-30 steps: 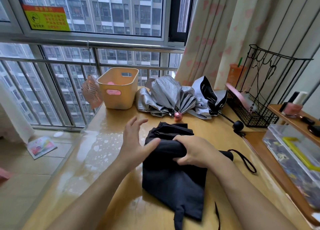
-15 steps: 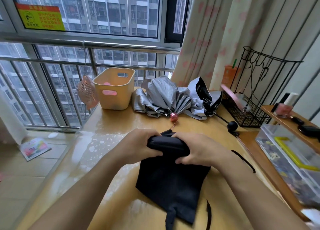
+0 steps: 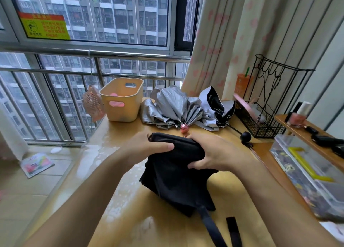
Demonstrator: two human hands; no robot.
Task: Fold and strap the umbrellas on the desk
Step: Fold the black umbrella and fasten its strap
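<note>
A black folding umbrella [image 3: 176, 176] is held just above the wooden desk [image 3: 134, 205], its canopy hanging loose towards me. My left hand [image 3: 147, 150] grips its far left end with fingers curled over the top. My right hand [image 3: 214, 155] grips the right part of the bundle, thumb underneath. Its black strap [image 3: 210, 222] dangles down near the front edge. A silver umbrella [image 3: 175, 107] with a pink knob lies unfolded behind, and beside it a black and white umbrella [image 3: 216, 107] with a black ball handle [image 3: 245, 136].
A yellow plastic basket [image 3: 122, 99] and a small pink fan [image 3: 93, 103] stand at the back left by the window railing. A black wire rack [image 3: 260, 120] sits at the back right, a clear plastic box [image 3: 307, 172] at the right edge.
My left hand came down from open beside the black umbrella and took hold of its left end. Both hands have gathered the fabric and lifted the bundle up.
</note>
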